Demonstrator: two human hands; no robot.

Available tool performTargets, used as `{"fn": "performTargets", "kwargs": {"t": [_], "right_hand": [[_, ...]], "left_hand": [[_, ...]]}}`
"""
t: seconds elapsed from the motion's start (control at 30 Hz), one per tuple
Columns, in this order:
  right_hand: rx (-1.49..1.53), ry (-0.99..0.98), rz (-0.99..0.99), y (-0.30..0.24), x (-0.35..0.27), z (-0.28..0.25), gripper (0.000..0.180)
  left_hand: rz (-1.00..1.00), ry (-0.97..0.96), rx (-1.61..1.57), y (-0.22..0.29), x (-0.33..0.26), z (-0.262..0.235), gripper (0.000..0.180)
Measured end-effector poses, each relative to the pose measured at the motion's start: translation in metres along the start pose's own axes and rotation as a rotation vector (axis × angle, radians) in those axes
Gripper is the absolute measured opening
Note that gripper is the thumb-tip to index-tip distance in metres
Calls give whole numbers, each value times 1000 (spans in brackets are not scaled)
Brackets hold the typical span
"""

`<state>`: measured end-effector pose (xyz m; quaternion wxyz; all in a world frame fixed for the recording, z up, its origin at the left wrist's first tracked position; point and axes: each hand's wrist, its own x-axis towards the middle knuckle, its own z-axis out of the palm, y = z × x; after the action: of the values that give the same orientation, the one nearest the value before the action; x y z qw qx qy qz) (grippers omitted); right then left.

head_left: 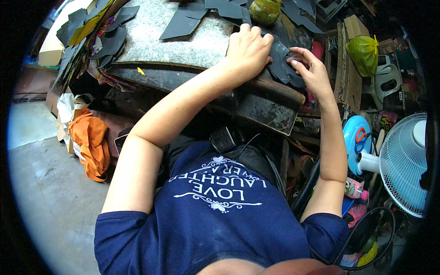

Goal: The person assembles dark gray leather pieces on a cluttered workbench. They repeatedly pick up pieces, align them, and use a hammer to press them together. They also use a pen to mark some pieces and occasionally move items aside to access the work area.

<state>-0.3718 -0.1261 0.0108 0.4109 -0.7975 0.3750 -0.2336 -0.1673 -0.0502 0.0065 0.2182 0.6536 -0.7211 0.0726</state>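
Observation:
My left hand (250, 51) is closed with its knuckles up, pressed down at the table's near right edge. Whatever its curled fingers hold is hidden beneath them. To its right, my right hand (310, 68) has bent fingers and thumb, the tips closed at the edge of a black sheet piece (280, 64). This piece looks thin and slightly shiny, and it lies between my hands above a rounded dark wooden bar (277, 90). More flat, angular black pieces (181, 25) are spread over the mottled grey-white tabletop (160, 48).
A yellow-green round bundle (266, 10) sits beyond my hands. Stacked dark sheets (75, 55) stand at the table's left. An orange cloth bag (89, 142) hangs below. On the right are a white-caged fan (403, 160), red-handled scissors (360, 137) and a tied yellow-green plastic bag (363, 55).

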Motion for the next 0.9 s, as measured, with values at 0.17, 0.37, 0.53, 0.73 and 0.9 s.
{"fn": "performTargets", "kwargs": {"t": [0.17,0.37,0.53,0.73,0.9], "right_hand": [[-33,92,-91,11,-5,-4,31],[-139,103,-154,27,-3,-1,31],[-311,112,-210,31,-4,5,32],[-374,91,-291,21,-7,4,26],[-438,50,-359,13,-16,1,25]], "left_hand": [[61,-88,-9,2,17,16,26],[29,-133,-129,-4,15,20,36],[47,-122,-135,-7,13,20,51],[50,-126,-153,-11,17,24,55],[60,-134,-170,-14,19,26,57]]}}
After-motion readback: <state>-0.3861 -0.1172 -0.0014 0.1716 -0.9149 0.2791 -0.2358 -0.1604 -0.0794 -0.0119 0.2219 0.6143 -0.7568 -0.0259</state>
